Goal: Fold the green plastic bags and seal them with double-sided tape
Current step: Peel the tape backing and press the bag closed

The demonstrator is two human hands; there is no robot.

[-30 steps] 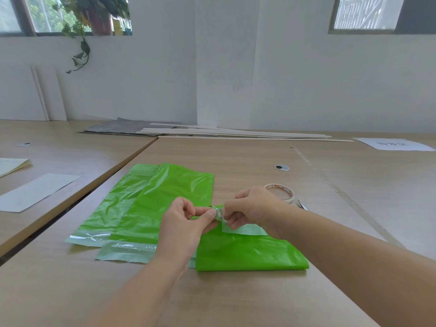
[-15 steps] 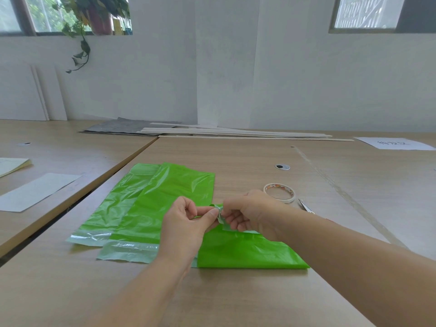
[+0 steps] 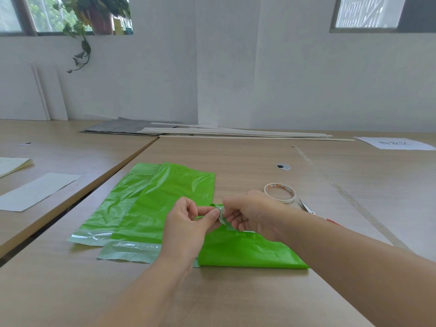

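Observation:
A folded green plastic bag (image 3: 247, 252) lies on the wooden table in front of me. At its upper left corner my left hand (image 3: 188, 225) and my right hand (image 3: 252, 213) meet, and both pinch a small pale strip of tape (image 3: 222, 217) stuck at the bag's edge. Two unfolded green bags lie flat to the left, one (image 3: 169, 201) overlapping the other (image 3: 122, 201), pale sealing strips toward me. The roll of double-sided tape (image 3: 279, 192) lies flat just beyond my right wrist.
Scissors (image 3: 306, 206) lie right of the tape roll, partly hidden by my right forearm. A cable grommet (image 3: 282, 166) sits farther back. White slats (image 3: 236, 132) and a grey sheet lie by the wall. Papers (image 3: 37, 191) rest on the adjoining left table, across a gap.
Both hands stay pinched together at the bag's corner. The pale flap seen under my right hand a second ago is now mostly covered, and the tape roll shows fully.

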